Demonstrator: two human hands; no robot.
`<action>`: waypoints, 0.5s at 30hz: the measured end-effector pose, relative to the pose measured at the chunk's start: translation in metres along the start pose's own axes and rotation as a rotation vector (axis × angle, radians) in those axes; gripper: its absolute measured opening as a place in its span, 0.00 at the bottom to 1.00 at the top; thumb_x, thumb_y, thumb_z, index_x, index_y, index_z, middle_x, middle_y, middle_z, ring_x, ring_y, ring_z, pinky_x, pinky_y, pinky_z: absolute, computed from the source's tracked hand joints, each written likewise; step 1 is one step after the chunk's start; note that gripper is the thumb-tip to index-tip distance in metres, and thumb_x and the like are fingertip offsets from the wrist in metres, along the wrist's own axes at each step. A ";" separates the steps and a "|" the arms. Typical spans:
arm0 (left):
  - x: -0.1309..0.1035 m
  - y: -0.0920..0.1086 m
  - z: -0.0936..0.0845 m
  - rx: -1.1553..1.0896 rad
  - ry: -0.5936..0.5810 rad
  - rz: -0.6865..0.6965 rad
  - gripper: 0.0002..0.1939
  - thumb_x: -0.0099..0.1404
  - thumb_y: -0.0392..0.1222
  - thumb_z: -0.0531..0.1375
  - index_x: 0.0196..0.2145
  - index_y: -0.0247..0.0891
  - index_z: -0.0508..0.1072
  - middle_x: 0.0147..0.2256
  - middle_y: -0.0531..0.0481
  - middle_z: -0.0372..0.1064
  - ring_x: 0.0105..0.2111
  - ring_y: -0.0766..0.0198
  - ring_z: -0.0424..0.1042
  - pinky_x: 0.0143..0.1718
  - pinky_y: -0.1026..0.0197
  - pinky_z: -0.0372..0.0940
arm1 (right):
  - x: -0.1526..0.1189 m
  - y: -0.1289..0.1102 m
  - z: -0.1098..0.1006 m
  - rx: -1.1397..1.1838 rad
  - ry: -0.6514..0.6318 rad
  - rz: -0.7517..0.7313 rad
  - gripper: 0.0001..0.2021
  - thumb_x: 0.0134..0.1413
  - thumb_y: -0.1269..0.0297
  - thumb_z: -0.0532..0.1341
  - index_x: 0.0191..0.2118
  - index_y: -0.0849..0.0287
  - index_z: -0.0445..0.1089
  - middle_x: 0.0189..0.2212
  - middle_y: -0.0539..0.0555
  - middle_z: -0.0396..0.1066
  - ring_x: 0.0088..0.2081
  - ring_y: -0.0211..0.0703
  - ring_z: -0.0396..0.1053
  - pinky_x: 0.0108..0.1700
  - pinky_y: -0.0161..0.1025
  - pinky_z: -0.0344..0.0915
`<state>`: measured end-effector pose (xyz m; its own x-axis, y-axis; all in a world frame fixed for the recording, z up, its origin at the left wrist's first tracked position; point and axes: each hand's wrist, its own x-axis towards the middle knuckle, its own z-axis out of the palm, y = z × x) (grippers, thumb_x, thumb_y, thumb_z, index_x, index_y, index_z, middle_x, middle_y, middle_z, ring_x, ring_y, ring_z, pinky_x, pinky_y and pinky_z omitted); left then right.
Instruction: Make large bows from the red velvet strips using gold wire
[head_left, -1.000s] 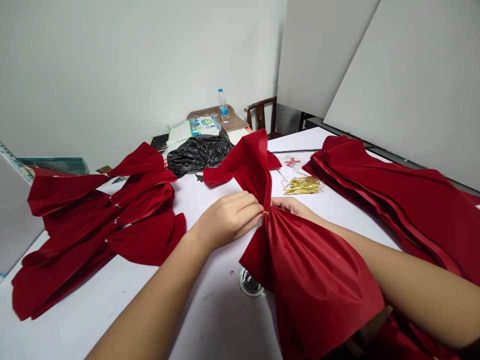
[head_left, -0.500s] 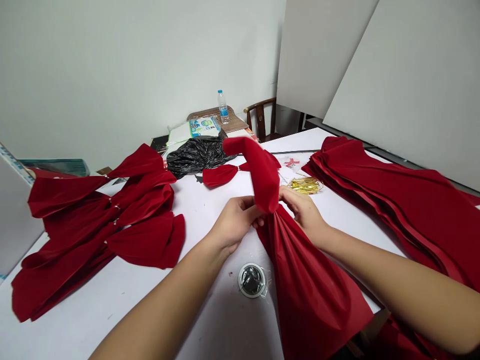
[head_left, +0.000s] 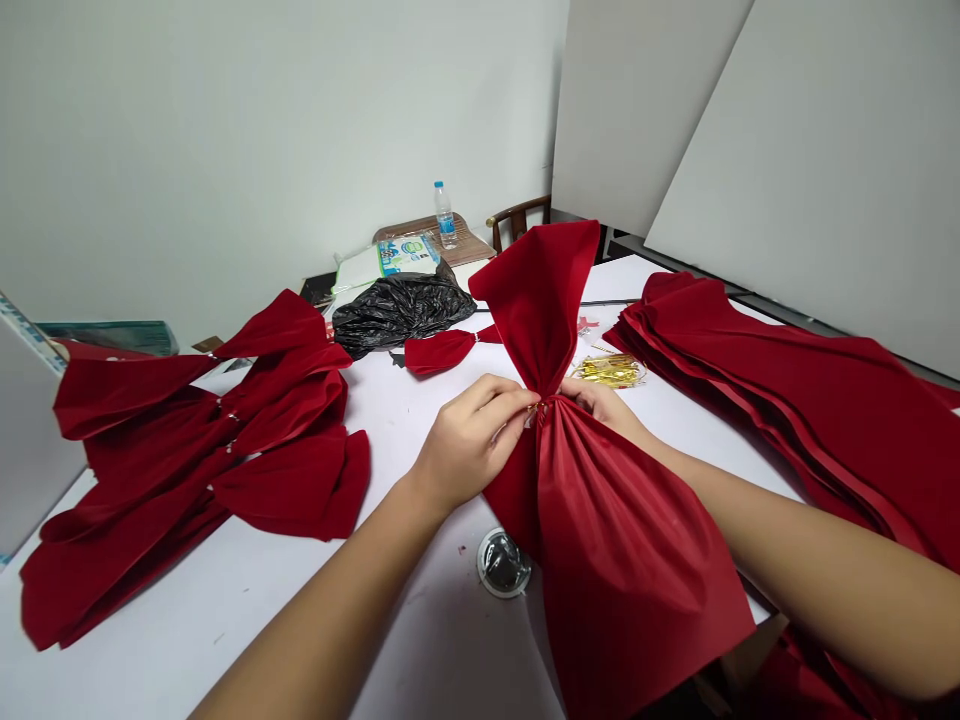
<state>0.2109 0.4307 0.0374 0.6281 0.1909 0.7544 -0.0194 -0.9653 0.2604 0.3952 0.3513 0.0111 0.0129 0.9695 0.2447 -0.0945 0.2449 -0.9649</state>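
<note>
A red cloth [head_left: 622,540] hangs gathered at a narrow waist, its upper part fanned out above and its longer part spreading down over the table's front edge. At the waist a bit of gold tie [head_left: 538,408] shows. My left hand [head_left: 476,435] pinches the gathered spot from the left, fingertips on the gold tie. My right hand [head_left: 600,405] grips the waist from the right, its fingertips partly hidden behind the cloth. Just below, a round black-and-white item [head_left: 504,563] lies on the white table [head_left: 300,600], partly covered by the cloth.
Tied red bows [head_left: 285,400] are piled at left. Folded red cloths [head_left: 795,390] lie stacked at right. Gold ties [head_left: 611,370], another bow [head_left: 439,352] and a black plastic bag [head_left: 401,312] lie behind my hands. A water bottle [head_left: 445,218] stands farther back, near a chair [head_left: 517,222].
The cloth's upper part has risen and opened out from a folded, drooping shape. My left hand has turned and its fingertips are now at the gold tie, which has come into view.
</note>
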 end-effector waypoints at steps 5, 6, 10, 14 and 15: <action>-0.001 -0.006 -0.005 0.079 -0.013 0.121 0.06 0.70 0.31 0.61 0.44 0.34 0.76 0.38 0.43 0.76 0.38 0.62 0.75 0.40 0.60 0.73 | 0.001 0.008 -0.003 0.081 -0.067 0.074 0.16 0.42 0.58 0.76 0.34 0.60 0.73 0.31 0.51 0.74 0.33 0.42 0.70 0.39 0.39 0.68; 0.000 -0.007 -0.006 0.092 -0.019 0.142 0.06 0.70 0.31 0.61 0.43 0.34 0.76 0.37 0.43 0.77 0.37 0.62 0.75 0.40 0.59 0.72 | 0.001 0.010 -0.003 0.080 -0.081 0.075 0.16 0.43 0.58 0.76 0.34 0.60 0.73 0.31 0.52 0.74 0.34 0.43 0.71 0.40 0.39 0.68; 0.000 -0.009 -0.010 0.163 -0.076 0.201 0.04 0.70 0.33 0.61 0.41 0.33 0.75 0.36 0.44 0.77 0.36 0.60 0.73 0.38 0.57 0.70 | 0.002 0.014 -0.004 0.053 -0.115 0.076 0.16 0.44 0.57 0.75 0.35 0.60 0.74 0.33 0.53 0.75 0.35 0.43 0.71 0.42 0.39 0.69; 0.003 -0.006 -0.014 0.283 -0.193 0.220 0.07 0.72 0.34 0.57 0.38 0.33 0.75 0.33 0.44 0.75 0.32 0.60 0.70 0.34 0.58 0.67 | 0.000 0.015 -0.001 0.008 -0.082 0.038 0.17 0.44 0.55 0.75 0.34 0.60 0.72 0.33 0.52 0.74 0.35 0.43 0.70 0.42 0.39 0.68; 0.004 -0.006 -0.015 0.317 -0.225 0.232 0.08 0.72 0.35 0.56 0.36 0.33 0.75 0.32 0.45 0.74 0.32 0.61 0.69 0.33 0.58 0.66 | -0.001 0.015 -0.001 0.002 -0.084 0.030 0.18 0.45 0.55 0.75 0.34 0.60 0.71 0.33 0.52 0.74 0.35 0.43 0.70 0.42 0.39 0.68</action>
<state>0.2019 0.4394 0.0477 0.7897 -0.0466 0.6117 0.0375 -0.9916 -0.1239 0.3945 0.3545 -0.0035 -0.0736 0.9721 0.2225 -0.0960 0.2152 -0.9718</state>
